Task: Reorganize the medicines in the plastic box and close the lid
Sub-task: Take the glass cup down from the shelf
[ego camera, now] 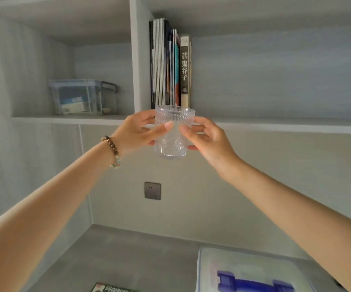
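Holding a clear ribbed glass tumbler up at shelf height, both hands close on it from opposite sides: the left hand wraps its fingers around one side with the thumb across the front, and the right hand pinches the other side. The glass has a beaded band under its rim and vertical flutes below. A wooden bead bracelet circles the left wrist. Down on the grey counter lies a translucent plastic box, its lid on and a blue handle flat on top; its contents cannot be made out. A second clear lidded box sits on the pale shelf above, apparently holding medicine cartons. Upright books stand in the next compartment, just behind the glass. A grey wall socket is set below.
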